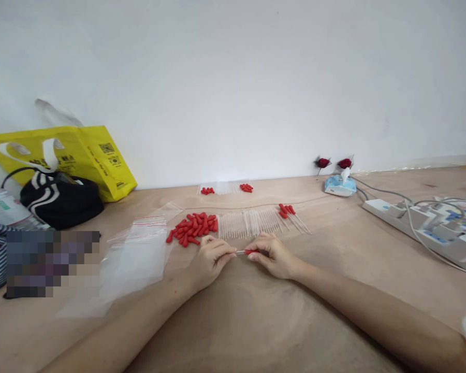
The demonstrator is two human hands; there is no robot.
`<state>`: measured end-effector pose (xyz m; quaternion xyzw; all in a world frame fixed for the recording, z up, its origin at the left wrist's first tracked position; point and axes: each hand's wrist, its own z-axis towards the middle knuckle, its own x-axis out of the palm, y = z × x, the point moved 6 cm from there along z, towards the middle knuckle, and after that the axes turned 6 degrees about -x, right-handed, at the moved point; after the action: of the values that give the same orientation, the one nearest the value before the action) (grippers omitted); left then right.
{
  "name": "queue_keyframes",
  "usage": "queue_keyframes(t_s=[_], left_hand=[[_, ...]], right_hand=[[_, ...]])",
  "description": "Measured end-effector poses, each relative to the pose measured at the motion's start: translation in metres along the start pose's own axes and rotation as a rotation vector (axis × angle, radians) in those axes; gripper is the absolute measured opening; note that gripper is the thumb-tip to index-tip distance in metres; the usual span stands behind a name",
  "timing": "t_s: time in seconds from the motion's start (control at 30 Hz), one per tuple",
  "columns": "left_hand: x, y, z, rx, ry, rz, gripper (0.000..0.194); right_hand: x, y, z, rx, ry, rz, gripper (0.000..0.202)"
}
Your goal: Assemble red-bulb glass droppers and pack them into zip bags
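My left hand (213,257) pinches a thin glass dropper tube (239,252) between thumb and fingertips. My right hand (275,255) is closed on a red rubber bulb (250,252) that meets the tube's right end; how far the tube sits inside it is hidden. Just beyond my left hand lies a heap of loose red rubber bulbs (194,227). A row of bare glass tubes (250,223) stretches to the right of that heap. At the row's right end rest several droppers (298,221) with red bulbs on their tops.
Clear zip bags (135,254) lie left of my left forearm. A yellow bag (118,173) and a black striped pouch (68,202) stand farther left. Against the wall is a clear bag of droppers (227,188). A tissue pack (339,186) and a power strip (396,220) with cables sit right.
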<state>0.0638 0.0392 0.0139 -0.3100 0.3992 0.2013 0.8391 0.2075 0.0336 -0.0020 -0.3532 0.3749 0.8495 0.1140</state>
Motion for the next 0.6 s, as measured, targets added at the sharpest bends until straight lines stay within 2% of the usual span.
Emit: queue_keyframes(t_s=[0.33, 0.6], left_hand=[[0.0058, -0.0041, -0.0023, 0.054, 0.033, 0.088, 0.022], [0.0087, -0.0092, -0.0037, 0.081, 0.001, 0.147, 0.021]], right_hand=[[-0.0001, 0.0088, -0.0033, -0.091, 0.017, -0.105, 0.012], [0.0011, 0.0095, -0.0027, -0.109, -0.013, -0.169, 0.010]])
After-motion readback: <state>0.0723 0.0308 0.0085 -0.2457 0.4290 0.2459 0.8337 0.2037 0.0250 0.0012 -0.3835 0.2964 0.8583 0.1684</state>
